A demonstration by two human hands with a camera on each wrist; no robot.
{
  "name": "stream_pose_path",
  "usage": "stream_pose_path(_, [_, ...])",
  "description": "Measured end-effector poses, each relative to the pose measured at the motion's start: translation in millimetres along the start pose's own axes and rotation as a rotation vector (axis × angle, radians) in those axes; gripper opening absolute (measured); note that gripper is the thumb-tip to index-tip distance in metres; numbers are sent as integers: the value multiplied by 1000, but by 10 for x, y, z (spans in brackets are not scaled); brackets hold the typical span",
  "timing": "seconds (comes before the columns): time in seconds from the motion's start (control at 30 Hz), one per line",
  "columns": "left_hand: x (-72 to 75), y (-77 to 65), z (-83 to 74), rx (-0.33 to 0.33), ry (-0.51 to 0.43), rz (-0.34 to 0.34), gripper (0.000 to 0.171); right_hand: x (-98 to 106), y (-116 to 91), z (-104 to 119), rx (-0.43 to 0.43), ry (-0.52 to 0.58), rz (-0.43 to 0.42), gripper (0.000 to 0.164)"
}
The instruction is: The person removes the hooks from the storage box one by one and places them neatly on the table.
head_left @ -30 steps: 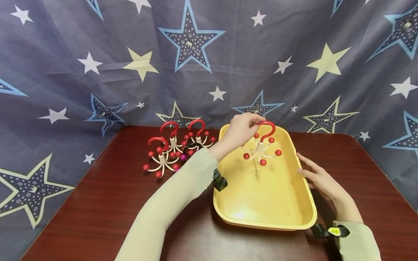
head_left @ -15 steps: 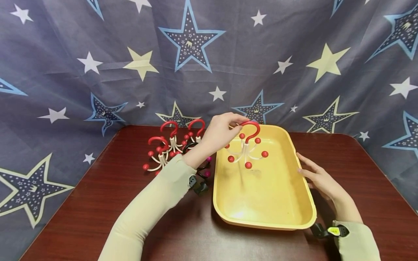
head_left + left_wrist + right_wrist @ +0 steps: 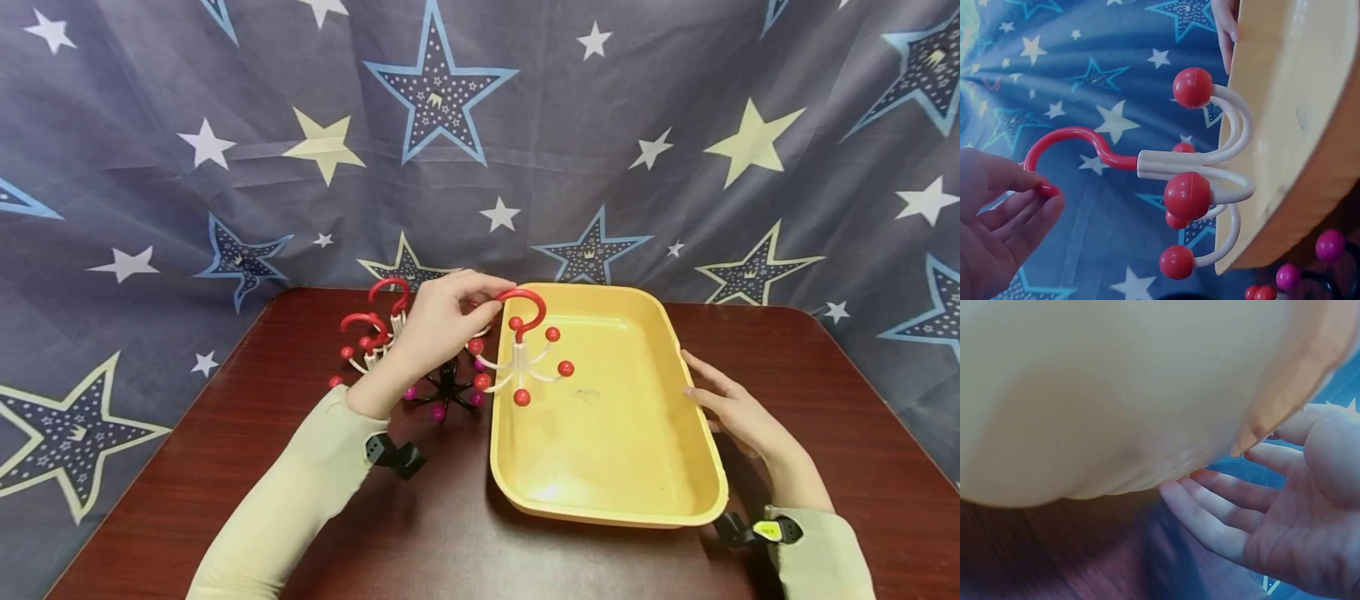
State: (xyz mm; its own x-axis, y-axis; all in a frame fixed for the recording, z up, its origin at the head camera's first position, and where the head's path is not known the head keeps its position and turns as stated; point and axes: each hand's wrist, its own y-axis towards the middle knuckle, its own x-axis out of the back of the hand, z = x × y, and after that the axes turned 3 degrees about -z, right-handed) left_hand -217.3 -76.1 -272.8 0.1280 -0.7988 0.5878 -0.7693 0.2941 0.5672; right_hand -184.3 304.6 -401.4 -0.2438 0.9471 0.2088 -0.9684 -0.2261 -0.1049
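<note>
My left hand pinches the end of the red hook of a multi-arm hanger. The hanger has white curved arms tipped with red balls, and it hangs upright over the left rim of a yellow tray. In the left wrist view, thumb and fingers hold the hook's tip. Against the tray's right outer wall, my right hand rests with fingers spread; in the right wrist view its fingers touch the wall from outside and beneath.
Left of the tray, more red-and-white hangers stand on the dark red table, partly behind my left arm. Among them is a black hanger with magenta balls. A star-patterned cloth hangs behind the table.
My left hand has moved left with the hanger, from above the tray's middle to its left rim. More of the black hanger now shows. My right hand and the tray have stayed put.
</note>
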Motion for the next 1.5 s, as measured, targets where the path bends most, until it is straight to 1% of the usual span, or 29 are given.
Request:
stream_pose_path(0.13, [155, -130, 34, 28, -18, -9, 24, 1, -5, 0, 1, -4, -3, 66])
stream_pose_path(0.23, [272, -237, 60, 44, -19, -27, 23, 0, -6, 0, 3, -10, 0, 66])
stream_pose_path(0.4, [451, -432, 98, 48, 15, -62, 23, 2, -6, 0, 2, -14, 3, 66])
stream_pose_path(0.53, [556, -591, 143, 45, 68, -70, 22, 8, -8, 1, 2, -17, -1, 66])
stream_pose_path(0.7, [653, -781, 210, 86, 53, -64, 24, 10, -7, -5, 2, -17, -1, 66])
stream_pose_path(0.8, [701, -885, 262, 106, 59, -74, 25, 6, -2, -8, 5, -16, 3, 66])
stream_pose_path(0.9, [728, -961, 335, 100, 90, -83, 26, 4, 0, -7, 7, -17, -1, 66])
stream_pose_path(1.07, [742, -1056, 472, 97, 114, -72, 25, 3, -4, -3, 3, -20, -4, 66])
stream_pose_path(1.23, [726, -1123, 607, 120, 137, -68, 24, 4, -6, -3, 1, -29, -7, 67])
stream_pose_path(1.4, [668, -1198, 734, 168, 112, -59, 25, 11, 0, -9, 6, -29, -13, 66])
stream_pose_path(1.5, [631, -1222, 768, 181, 83, -55, 26, 18, 0, -14, 6, -23, -8, 66])
